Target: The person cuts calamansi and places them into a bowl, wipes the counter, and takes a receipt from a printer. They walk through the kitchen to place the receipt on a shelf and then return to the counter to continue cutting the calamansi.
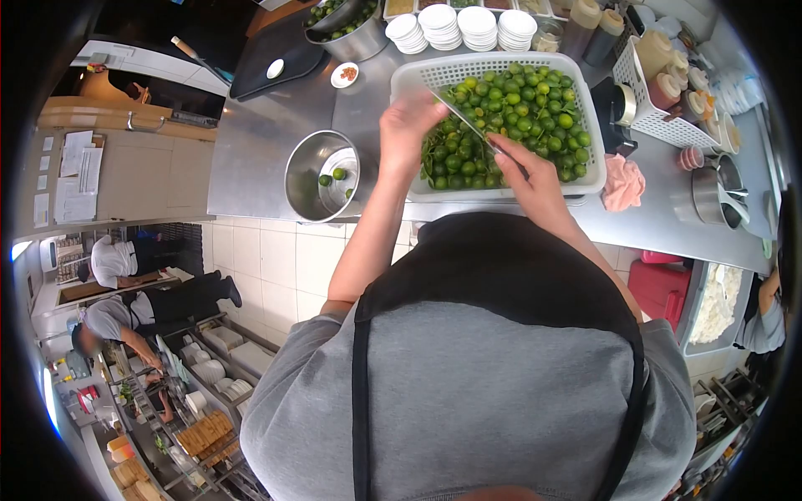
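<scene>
Barely begun, I'd judge: just a few limes (pixel 337 174) lie in the steel bowl (pixel 305 171) on the counter (pixel 251 146), the white basket (pixel 418 75) beside it is heaped, the right hand (pixel 526 171) has its grip closed on a knife (pixel 464 121), and the left hand (pixel 408 125) curls at the blade, its hold unclear.

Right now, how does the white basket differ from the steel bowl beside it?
The white basket is rectangular, perforated plastic; the steel bowl is round, solid metal. The basket is heaped with small green fruits; the bowl holds only a few. The left hand and the right hand, gripping a knife, are over the basket, not the bowl. Both stand on the steel counter.
</scene>
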Action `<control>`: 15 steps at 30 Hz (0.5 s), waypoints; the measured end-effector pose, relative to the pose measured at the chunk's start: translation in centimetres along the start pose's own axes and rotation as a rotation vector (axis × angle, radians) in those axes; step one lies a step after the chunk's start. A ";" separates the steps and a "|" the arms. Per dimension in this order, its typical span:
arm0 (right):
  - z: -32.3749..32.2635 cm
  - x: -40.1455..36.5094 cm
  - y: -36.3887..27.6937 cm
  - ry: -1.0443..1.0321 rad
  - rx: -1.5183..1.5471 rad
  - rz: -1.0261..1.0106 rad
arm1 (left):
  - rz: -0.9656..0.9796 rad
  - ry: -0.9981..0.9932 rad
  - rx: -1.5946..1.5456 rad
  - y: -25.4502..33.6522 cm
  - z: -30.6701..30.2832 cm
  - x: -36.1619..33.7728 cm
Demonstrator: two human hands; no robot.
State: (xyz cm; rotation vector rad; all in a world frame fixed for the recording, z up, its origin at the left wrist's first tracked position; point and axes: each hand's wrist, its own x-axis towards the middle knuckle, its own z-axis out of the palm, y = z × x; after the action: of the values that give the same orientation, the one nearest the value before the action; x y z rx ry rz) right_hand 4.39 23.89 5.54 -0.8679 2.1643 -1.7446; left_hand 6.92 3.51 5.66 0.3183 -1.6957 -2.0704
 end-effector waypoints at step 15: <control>-0.2 0.0 3.0 -0.054 -0.024 0.032 | -0.152 0.160 -0.206 1.7 -7.5 0.3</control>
State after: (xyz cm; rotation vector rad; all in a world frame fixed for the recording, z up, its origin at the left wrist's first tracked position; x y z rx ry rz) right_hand 3.39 24.41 2.73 -0.8706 2.1565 -1.6647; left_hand 10.26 -3.38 5.68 0.5443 -1.3895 -2.2401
